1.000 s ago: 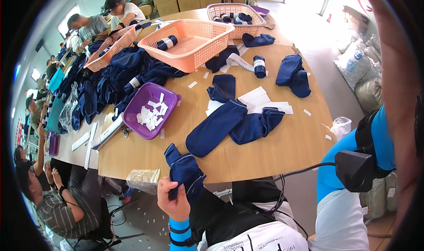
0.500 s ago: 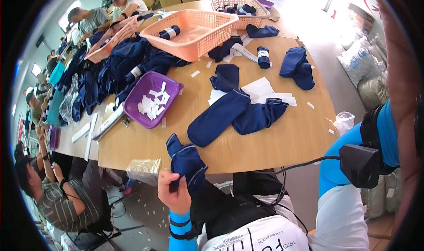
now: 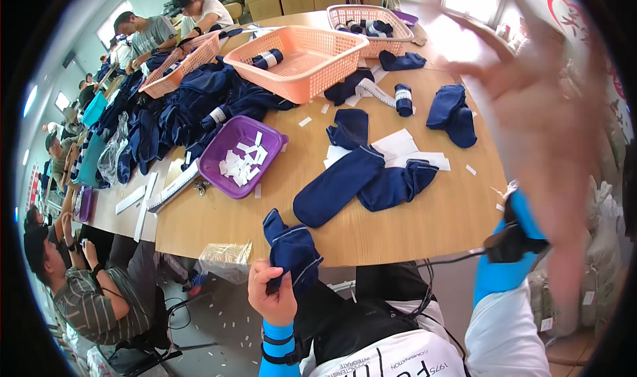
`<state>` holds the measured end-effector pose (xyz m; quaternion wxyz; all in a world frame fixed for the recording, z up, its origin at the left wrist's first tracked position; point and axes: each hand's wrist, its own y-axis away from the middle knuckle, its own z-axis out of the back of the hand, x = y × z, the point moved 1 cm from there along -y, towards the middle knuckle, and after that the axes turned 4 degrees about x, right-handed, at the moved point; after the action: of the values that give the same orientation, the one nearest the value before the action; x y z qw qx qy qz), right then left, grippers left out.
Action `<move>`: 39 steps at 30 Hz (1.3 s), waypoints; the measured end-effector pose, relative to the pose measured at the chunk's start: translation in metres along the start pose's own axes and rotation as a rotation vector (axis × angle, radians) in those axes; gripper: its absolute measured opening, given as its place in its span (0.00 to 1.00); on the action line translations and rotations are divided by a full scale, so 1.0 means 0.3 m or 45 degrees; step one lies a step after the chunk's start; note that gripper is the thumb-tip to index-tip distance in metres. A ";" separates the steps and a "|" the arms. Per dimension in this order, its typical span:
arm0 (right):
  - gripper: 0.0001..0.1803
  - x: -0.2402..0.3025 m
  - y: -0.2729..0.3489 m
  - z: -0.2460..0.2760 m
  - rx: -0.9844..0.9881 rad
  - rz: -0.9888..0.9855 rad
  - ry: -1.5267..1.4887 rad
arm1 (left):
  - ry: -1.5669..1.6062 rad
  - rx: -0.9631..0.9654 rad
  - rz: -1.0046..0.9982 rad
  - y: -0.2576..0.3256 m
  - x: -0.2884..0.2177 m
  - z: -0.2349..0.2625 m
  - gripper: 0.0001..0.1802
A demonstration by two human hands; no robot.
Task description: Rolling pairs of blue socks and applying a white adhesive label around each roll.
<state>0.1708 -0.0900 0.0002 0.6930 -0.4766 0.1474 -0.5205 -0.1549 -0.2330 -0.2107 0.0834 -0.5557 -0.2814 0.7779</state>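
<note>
At the table's near edge my left hand (image 3: 273, 297) pinches a folded navy sock (image 3: 295, 249) with pale seam lines between thumb and fingers. My right hand (image 3: 531, 118) is raised high at the right, close to the camera and blurred. Its fingers look spread, and nothing shows in them. In front of me a long navy sock (image 3: 340, 184) lies flat, touching another crumpled sock (image 3: 397, 187). White paper sheets (image 3: 401, 146) lie partly under them. Farther back stand a banded sock roll (image 3: 403, 100) and a folded navy pair (image 3: 452, 115).
A purple basin (image 3: 229, 128) holds small white slips. Beyond it are a heap of navy socks (image 3: 189, 101) and a peach basket (image 3: 302, 83) with one sock roll. A clear plastic bag (image 3: 225, 261) hangs at the near edge. Other people work along the left.
My right hand has swung into view at the upper right, where mostly the arm showed before. The left hand keeps hold of the sock. The whole view has shifted slightly.
</note>
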 end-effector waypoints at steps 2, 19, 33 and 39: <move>0.34 -0.015 -0.014 -0.079 -0.405 -0.810 -0.065 | 0.004 -0.090 0.010 -0.005 -0.005 0.036 0.13; 0.17 -0.160 0.376 -0.288 0.535 -1.325 0.779 | -0.175 0.340 -0.189 -0.295 -0.103 -0.133 0.22; 0.22 -0.172 0.332 -0.228 0.291 -1.292 0.789 | -0.507 0.589 -0.184 -0.227 -0.077 -0.189 0.29; 0.29 -0.097 0.252 -0.365 0.284 -1.182 0.272 | -0.588 0.650 -0.166 -0.189 -0.109 -0.213 0.29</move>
<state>0.1260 -0.1203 -0.1249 0.4156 -0.3586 -0.0669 -0.8332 -0.0950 -0.1787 -0.1682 0.2033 -0.3070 -0.1240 0.9214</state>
